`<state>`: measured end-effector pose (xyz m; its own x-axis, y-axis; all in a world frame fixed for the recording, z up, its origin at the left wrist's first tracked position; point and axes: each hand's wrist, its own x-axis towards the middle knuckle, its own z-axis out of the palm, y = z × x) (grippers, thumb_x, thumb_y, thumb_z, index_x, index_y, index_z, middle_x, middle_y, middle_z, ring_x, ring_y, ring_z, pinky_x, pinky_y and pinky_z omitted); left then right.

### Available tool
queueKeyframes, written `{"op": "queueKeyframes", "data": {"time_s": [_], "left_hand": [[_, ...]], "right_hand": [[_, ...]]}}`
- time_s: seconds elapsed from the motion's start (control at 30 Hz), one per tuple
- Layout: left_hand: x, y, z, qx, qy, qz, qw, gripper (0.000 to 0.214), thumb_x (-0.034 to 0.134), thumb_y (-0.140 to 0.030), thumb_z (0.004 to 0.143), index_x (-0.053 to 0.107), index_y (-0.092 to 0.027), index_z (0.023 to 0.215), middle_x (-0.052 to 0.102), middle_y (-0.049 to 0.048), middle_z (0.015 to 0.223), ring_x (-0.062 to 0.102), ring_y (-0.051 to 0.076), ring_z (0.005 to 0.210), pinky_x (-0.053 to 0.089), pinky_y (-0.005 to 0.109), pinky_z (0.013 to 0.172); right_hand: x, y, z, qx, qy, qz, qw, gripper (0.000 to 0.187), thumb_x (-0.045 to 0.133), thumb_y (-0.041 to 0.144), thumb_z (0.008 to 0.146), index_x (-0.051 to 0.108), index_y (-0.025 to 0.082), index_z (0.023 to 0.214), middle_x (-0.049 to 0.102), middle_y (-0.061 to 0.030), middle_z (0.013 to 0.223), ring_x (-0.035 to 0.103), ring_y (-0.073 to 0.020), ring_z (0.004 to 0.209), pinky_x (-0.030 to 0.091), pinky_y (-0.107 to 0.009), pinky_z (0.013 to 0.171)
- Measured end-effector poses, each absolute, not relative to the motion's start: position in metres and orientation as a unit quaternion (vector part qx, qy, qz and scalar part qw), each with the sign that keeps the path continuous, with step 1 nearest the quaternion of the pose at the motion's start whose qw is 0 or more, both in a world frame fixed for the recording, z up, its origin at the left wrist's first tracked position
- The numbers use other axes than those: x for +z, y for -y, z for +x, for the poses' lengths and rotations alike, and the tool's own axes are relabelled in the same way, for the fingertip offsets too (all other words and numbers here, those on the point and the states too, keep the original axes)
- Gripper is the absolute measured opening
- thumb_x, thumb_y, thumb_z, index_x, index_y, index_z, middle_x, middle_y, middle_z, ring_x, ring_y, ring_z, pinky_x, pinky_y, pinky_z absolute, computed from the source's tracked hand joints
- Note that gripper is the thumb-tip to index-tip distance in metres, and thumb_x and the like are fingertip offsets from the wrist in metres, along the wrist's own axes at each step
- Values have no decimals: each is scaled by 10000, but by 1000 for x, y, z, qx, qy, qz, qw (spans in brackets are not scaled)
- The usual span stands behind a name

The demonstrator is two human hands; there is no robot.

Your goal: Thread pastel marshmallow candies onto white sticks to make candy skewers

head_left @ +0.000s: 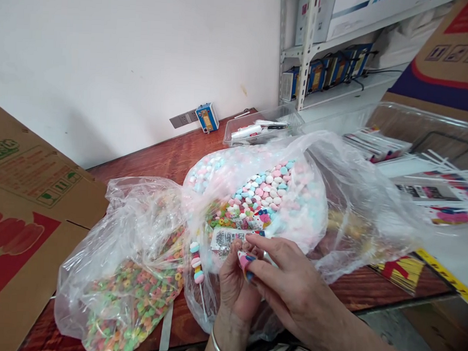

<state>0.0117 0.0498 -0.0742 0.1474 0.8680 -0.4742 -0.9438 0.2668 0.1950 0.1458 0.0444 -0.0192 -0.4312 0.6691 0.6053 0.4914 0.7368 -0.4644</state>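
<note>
My left hand (236, 294), with a silver bangle at the wrist, is closed in a pinch in front of the large candy bag. Its fingertips meet those of my right hand (291, 281) around a small printed plastic wrapper (245, 260), mostly hidden by the fingers. Just beyond them, another printed wrapper (223, 238) lies on the clear bag (322, 184) of pink, white and blue candies (270, 190). Ring-shaped candies (220, 213) show in it too. A stick threaded with candies (196, 262) lies left of my left hand.
On the left is a bag of fruit-coloured ring candies (135, 300) beside a cardboard box (27, 208). Flat wrappers with white sticks (435, 179) lie at right. A clear tray (230, 141) holding pens and a blue device (207, 117) stand by the wall.
</note>
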Motion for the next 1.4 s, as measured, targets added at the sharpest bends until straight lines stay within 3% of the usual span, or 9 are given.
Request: {"op": "queueKeyframes", "data": {"time_s": [0.1, 0.3, 0.43, 0.6, 0.7, 0.8, 0.93, 1.1, 1.4], "left_hand": [[-68, -51, 14, 598, -250, -84, 757, 27, 665, -153, 823, 675, -163, 847, 691, 31, 805, 664, 105, 751, 550, 181, 713], [-70, -54, 18, 632, -282, -53, 720, 84, 623, -107, 851, 677, -169, 869, 706, 2, 829, 666, 87, 739, 541, 179, 695], [-76, -53, 21, 668, -334, -21, 664, 84, 727, -132, 775, 694, -187, 829, 711, -7, 818, 666, 104, 735, 544, 204, 736], [-71, -50, 26, 676, -311, 57, 666, 183, 807, -183, 703, 706, -188, 856, 713, 3, 862, 674, 134, 808, 549, 250, 776], [-70, -50, 28, 675, -309, 56, 667, 200, 810, -171, 699, 711, -175, 873, 716, 7, 894, 676, 127, 825, 550, 235, 773], [-74, -51, 26, 662, -313, 7, 681, 167, 786, -133, 720, 718, -169, 868, 720, 14, 867, 677, 115, 773, 548, 202, 706], [-82, -51, 22, 612, -285, -62, 735, 93, 663, -193, 854, 727, -191, 922, 721, 26, 852, 665, 90, 710, 534, 174, 644], [-83, -51, 18, 607, -264, -40, 748, 162, 594, -173, 894, 719, -229, 809, 700, 17, 774, 664, 89, 714, 549, 183, 709], [-80, -49, 17, 594, -245, -60, 763, 198, 538, -147, 917, 699, -212, 821, 692, 6, 765, 648, 60, 670, 544, 137, 676]], "right_hand": [[-25, -52, 151, 84, 850, -339, 395, 215, 460, 118, 940, 670, 157, 926, 649, -159, 1239, 606, -269, 1113, 531, -440, 880], [-32, -60, 161, 99, 861, -336, 369, 223, 474, 96, 932, 664, 166, 1026, 610, -147, 1316, 561, -299, 1195, 464, -531, 966], [-31, -56, 161, 218, 802, -397, 389, 201, 667, 288, 875, 663, 197, 1054, 571, -128, 1367, 526, -293, 1249, 462, -483, 1012], [-39, -57, 158, 340, 703, -433, 451, 173, 520, 247, 963, 685, 221, 918, 618, -78, 1290, 588, -200, 1188, 471, -366, 1024], [-42, -58, 156, 365, 699, -411, 457, 165, 525, 236, 964, 686, 240, 926, 609, -51, 1302, 579, -180, 1202, 468, -339, 1029], [-43, -56, 154, 299, 725, -408, 467, 145, 562, 200, 930, 662, 236, 1029, 569, -72, 1355, 539, -212, 1249, 454, -390, 1041], [-39, -49, 149, 185, 758, -416, 467, 264, 625, 184, 879, 613, 211, 1141, 552, -119, 1360, 520, -261, 1241, 456, -455, 1004], [-31, -43, 146, 110, 793, -392, 454, 195, 623, 173, 876, 641, 177, 1070, 555, -155, 1339, 498, -290, 1237, 421, -505, 1007], [-31, -45, 145, 73, 800, -400, 441, 170, 628, 194, 880, 643, 168, 1048, 601, -164, 1302, 536, -299, 1213, 387, -552, 1014]]}}
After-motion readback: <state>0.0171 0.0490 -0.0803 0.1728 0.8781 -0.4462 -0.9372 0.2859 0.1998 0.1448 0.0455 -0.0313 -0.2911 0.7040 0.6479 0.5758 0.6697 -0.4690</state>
